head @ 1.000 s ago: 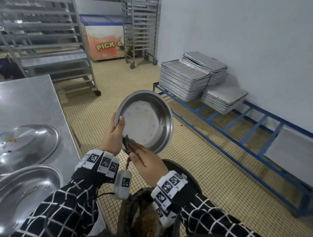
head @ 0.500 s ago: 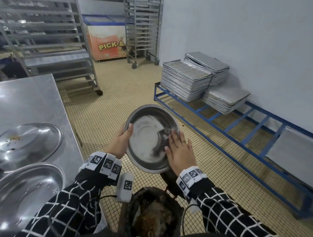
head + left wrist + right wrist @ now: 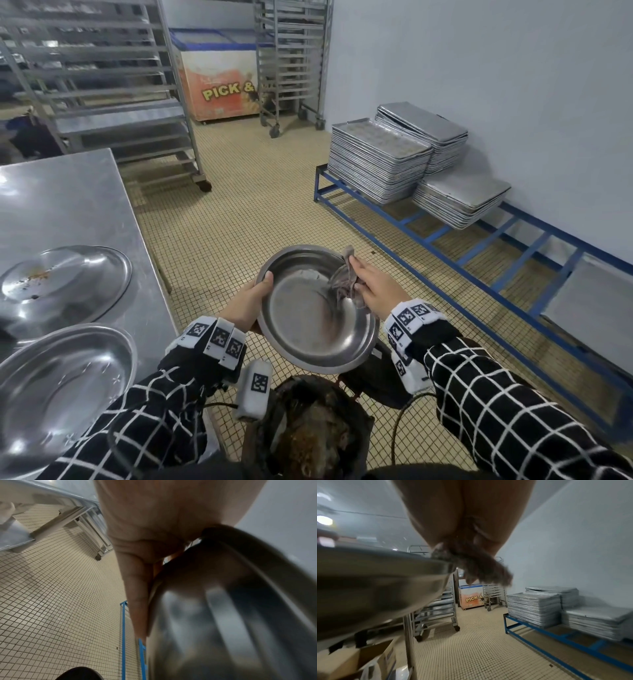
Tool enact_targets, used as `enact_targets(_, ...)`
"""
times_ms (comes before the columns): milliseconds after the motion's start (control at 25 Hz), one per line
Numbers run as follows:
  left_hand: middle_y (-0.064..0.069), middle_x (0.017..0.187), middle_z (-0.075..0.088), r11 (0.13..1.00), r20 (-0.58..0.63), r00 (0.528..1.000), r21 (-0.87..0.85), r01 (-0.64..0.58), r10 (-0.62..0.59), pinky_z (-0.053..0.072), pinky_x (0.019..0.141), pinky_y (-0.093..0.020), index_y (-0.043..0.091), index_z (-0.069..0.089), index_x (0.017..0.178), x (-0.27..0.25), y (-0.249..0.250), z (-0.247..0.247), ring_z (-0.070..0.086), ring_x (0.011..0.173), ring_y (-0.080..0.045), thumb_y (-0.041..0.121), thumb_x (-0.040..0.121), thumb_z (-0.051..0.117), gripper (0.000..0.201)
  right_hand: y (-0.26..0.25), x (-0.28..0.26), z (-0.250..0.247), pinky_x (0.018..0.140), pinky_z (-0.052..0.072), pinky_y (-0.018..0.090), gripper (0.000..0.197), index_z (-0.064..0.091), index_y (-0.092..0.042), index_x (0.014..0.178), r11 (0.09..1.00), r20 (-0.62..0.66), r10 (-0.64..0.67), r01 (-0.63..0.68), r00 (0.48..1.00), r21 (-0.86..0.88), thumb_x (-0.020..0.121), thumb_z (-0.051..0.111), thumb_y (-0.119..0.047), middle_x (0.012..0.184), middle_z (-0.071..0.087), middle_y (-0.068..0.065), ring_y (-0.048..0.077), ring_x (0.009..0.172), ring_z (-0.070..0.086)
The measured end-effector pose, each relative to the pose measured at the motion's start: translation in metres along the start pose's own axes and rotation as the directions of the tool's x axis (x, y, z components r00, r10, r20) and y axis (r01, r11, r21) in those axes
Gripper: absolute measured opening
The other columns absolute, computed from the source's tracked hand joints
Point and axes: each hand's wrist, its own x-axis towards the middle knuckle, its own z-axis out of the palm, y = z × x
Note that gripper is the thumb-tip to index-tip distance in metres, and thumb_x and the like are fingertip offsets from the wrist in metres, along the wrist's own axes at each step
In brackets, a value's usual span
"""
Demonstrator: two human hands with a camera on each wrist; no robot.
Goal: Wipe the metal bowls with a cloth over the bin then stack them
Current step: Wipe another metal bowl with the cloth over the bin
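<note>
Bowl (image 3: 317, 322) held at left hand (image 3: 247, 303); right hand (image 3: 378, 289) grips cloth (image 3: 346, 284) inside.

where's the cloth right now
In the head view the cloth is bunched in the right hand, pressed against the far right inner rim of the held bowl, above the bin.

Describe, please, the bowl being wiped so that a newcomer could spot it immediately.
Start at the steel table on the left, then look right of its near corner, above the dark bin. The metal bowl is there, gripped by the left hand; unlike the table's two bowls, it is in the air with a grey cloth inside.
</note>
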Motion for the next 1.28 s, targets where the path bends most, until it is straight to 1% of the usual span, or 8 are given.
enact_targets(160,-0.03,0.106,0.066,1.0,0.029,1.0,-0.009,-0.012,0.013,0.05,0.091,-0.058,0.006,0.061,0.111,-0.003,-0.003,0.003,0.063,0.097,-0.049,0.047,0.099,0.037,0.049,0.006,0.005,0.005,0.094,0.045,0.023,0.051,0.039,-0.016,0.143,0.999,-0.197,-0.012,0.021,0.98,0.047,0.094,0.053,-0.017,0.122,0.054,-0.002,0.007,0.102,0.051)
enact_targets(280,-0.026,0.103,0.068,0.999,0.025,0.999,-0.035,-0.031,0.032,0.048,0.095,-0.056,0.009,0.064,0.104,-0.005,-0.004,0.006,0.063,0.098,-0.048,0.043,0.099,0.039,0.043,0.009,0.007,0.011,0.082,0.053,0.032,0.023,0.057,-0.014,0.113,0.996,-0.313,0.059,-0.034,0.948,0.083,0.095,0.051,-0.026,0.098,0.061,-0.003,0.012,0.086,0.058)
enact_targets(520,-0.011,0.086,0.069,0.983,-0.054,0.994,-0.152,-0.102,0.095,0.056,0.061,-0.02,0.008,0.063,0.1,-0.006,0.003,0.013,0.068,0.067,-0.016,0.032,0.101,0.037,0.035,0.005,0.0,0.017,0.054,0.044,0.022,0.024,0.05,-0.01,0.094,0.947,-0.372,0.285,-0.198,0.884,0.254,0.098,0.043,-0.033,0.075,0.055,-0.003,0.016,0.068,0.056)
enact_targets(600,-0.016,0.095,0.07,0.976,-0.086,0.99,-0.182,-0.121,0.107,0.056,0.067,-0.023,0.006,0.064,0.106,-0.004,0.001,0.017,0.067,0.076,-0.022,0.035,0.101,0.038,0.039,0.002,-0.003,0.019,0.053,0.043,0.023,0.027,0.049,-0.01,0.095,0.903,-0.373,0.38,-0.251,0.847,0.349,0.098,0.041,-0.035,0.074,0.056,-0.003,0.017,0.067,0.057)
enact_targets(720,-0.006,0.082,0.07,0.96,-0.166,0.977,-0.221,-0.17,0.135,0.053,0.061,-0.018,0.013,0.065,0.095,-0.005,0.003,0.022,0.067,0.069,-0.017,0.034,0.101,0.041,0.032,-0.002,-0.011,0.014,0.051,0.04,0.023,0.026,0.048,-0.011,0.093,0.86,-0.394,0.453,-0.275,0.8,0.43,0.099,0.04,-0.035,0.073,0.054,-0.004,0.014,0.065,0.056)
enact_targets(1000,-0.006,0.091,0.07,0.943,-0.211,0.968,-0.272,-0.192,0.136,0.051,0.076,-0.034,0.012,0.064,0.111,-0.003,0.001,0.033,0.066,0.083,-0.025,0.037,0.101,0.04,0.036,-0.006,-0.017,-0.009,0.048,0.035,0.021,0.022,0.044,-0.009,0.099,0.889,-0.33,0.416,-0.304,0.847,0.342,0.101,0.035,-0.029,0.074,0.052,0.0,0.011,0.059,0.05)
enact_targets(1200,-0.007,0.111,0.067,0.914,-0.27,0.954,-0.341,-0.219,0.128,0.053,0.087,-0.043,0.022,0.059,0.121,-0.002,-0.002,0.046,0.064,0.1,-0.027,0.041,0.1,0.041,0.034,-0.017,-0.025,0.002,0.049,0.034,0.015,0.019,0.046,-0.01,0.104,0.809,-0.425,0.521,-0.27,0.74,0.522,0.099,0.042,-0.028,0.083,0.053,-0.004,0.002,0.065,0.049)
enact_targets(1280,-0.013,0.115,0.065,0.924,-0.19,0.972,-0.328,-0.198,0.141,0.056,0.076,-0.039,0.02,0.053,0.128,0.001,-0.005,0.04,0.065,0.096,-0.028,0.045,0.093,0.051,0.043,-0.014,-0.028,-0.002,0.051,0.037,0.015,0.021,0.049,-0.009,0.104,0.8,-0.414,0.519,-0.254,0.748,0.543,0.099,0.044,-0.028,0.09,0.058,-0.001,0.003,0.068,0.052)
